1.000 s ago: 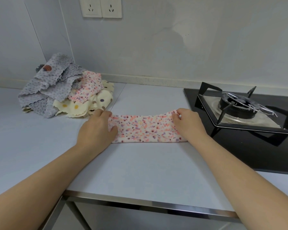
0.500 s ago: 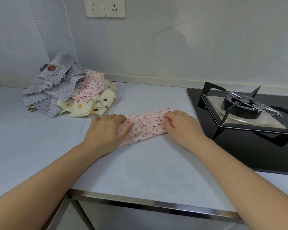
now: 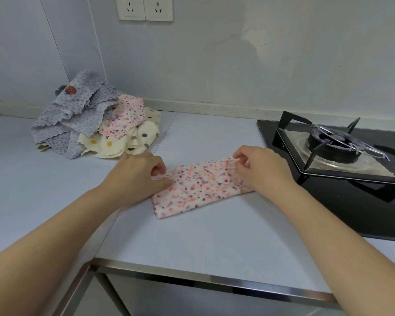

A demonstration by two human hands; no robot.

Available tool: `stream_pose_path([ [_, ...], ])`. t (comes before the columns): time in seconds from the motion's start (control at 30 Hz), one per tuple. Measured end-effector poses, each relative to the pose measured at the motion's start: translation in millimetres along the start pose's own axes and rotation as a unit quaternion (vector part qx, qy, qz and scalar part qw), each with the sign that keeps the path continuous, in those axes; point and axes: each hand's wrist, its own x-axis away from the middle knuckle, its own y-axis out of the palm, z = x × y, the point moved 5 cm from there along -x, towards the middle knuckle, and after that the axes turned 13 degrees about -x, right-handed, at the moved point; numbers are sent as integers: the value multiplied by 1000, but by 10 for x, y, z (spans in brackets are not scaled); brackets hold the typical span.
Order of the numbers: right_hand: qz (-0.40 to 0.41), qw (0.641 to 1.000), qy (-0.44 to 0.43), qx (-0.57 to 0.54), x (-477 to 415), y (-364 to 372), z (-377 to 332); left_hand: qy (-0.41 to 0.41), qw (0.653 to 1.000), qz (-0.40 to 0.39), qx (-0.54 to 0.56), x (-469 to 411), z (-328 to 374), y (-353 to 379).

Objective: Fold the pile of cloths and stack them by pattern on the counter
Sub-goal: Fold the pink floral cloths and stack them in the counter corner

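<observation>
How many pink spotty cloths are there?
2. The folded pink cloth lies on the counter, pinched by the left hand and right hand. The crumpled pink cloth sits in the pile, between grey cloths and cream cloths. More may hide underneath.

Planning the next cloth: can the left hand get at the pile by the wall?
Probably yes: the pile lies just beyond the left hand, nothing between, but that hand pinches the pink cloth and must let go first.

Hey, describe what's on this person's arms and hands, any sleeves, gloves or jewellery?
The left hand and right hand wear no gloves. The left arm and right arm are bare to the frame's edge, no sleeves in view. No ring, watch or bracelet shows on either side.
</observation>
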Motion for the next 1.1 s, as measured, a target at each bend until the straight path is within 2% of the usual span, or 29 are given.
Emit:
stream_pose_path([
  [0.13, -97, 995, -29, -12, -61, 113, 78, -60, 988, -85, 111, -34, -83, 49],
  [0.3, -156, 987, -25, -34, 5, 100, 83, -67, 986, -96, 122, -40, -166, 15],
  [0.37, -150, 987, -32, -42, 26, 72, 76, -68, 985, -91, 126, -41, -186, 17],
  [0.5, -87, 995, -33, -42, -10, -7, 105, -51, 989, -88, 104, -39, -130, 50],
  [0.7, -152, 988, -26, -20, -7, 77, 168, -49, 991, -77, 95, -39, -127, 13],
  [0.97, -121, 993, -8, 5, -32, 30, 185, 46, 992, -4, 115, 8, -86, -66],
  [1.1, -90, 994, -13, -56, -48, -14, 199, 56, 992, 13, 115, 14, -108, -92],
])
